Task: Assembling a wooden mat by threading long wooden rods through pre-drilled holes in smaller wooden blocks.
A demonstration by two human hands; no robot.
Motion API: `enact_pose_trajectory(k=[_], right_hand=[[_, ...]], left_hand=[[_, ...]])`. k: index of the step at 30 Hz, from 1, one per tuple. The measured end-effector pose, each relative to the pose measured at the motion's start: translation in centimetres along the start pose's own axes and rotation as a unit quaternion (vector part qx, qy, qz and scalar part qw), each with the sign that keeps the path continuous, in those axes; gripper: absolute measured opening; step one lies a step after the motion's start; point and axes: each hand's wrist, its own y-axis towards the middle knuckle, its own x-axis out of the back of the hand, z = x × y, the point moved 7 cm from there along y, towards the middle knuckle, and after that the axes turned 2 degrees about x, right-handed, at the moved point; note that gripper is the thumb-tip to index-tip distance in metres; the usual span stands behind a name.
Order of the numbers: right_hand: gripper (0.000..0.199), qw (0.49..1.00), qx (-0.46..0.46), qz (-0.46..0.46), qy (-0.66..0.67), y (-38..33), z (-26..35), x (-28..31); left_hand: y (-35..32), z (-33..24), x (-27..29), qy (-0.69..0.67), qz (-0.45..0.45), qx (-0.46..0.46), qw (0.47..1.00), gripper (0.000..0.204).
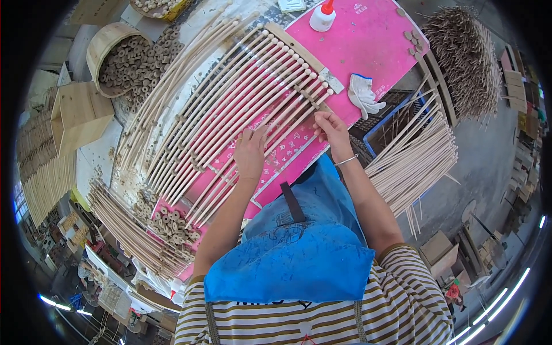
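Note:
A slanted row of pale wooden sticks (230, 102) with round ball ends lies across the pink tabletop. Small brown wooden rings (197, 160) sit on several of them. Over the nearest sticks, my left hand (250, 156) has its fingers bent and closed around a stick; its fingertips partly hide the contact. My right hand (332, 129) is in a pinch by the right end of the row, just below a brown ring on a stick (310, 99). What lies between its fingertips is too small to make out. A wooden strip (299, 52) runs along the ball ends.
A wooden bucket (95, 57) spills brown rings at the left; more loose rings (172, 227) lie near the front edge. A glue bottle (322, 18) and white glove (362, 95) rest on the pink tabletop (368, 37). Bundled sticks (417, 161) stand right of my arm, beside a blue-rimmed crate (376, 138).

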Motion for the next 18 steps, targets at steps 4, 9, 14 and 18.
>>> enact_pose_trajectory(k=[4,9,14,18], right_hand=[[0.026,1.000,-0.006,0.001,-0.003,0.3,0.0,-0.2],[0.029,1.000,0.026,0.001,0.000,1.7,1.3,-1.4],[0.029,1.000,0.001,0.016,-0.013,3.0,1.9,-3.0],[0.026,1.000,0.000,0.000,-0.028,3.5,1.5,-3.0]], left_hand=[[-0.1,0.1,0.0,-0.001,0.002,-0.009,1.000,0.028],[-0.4,0.1,0.7,-0.011,0.010,-0.004,1.000,0.028],[-0.9,0.1,1.0,-0.018,0.021,0.001,1.000,0.029],[-1.0,0.1,1.1,-0.024,0.001,-0.012,1.000,0.029]])
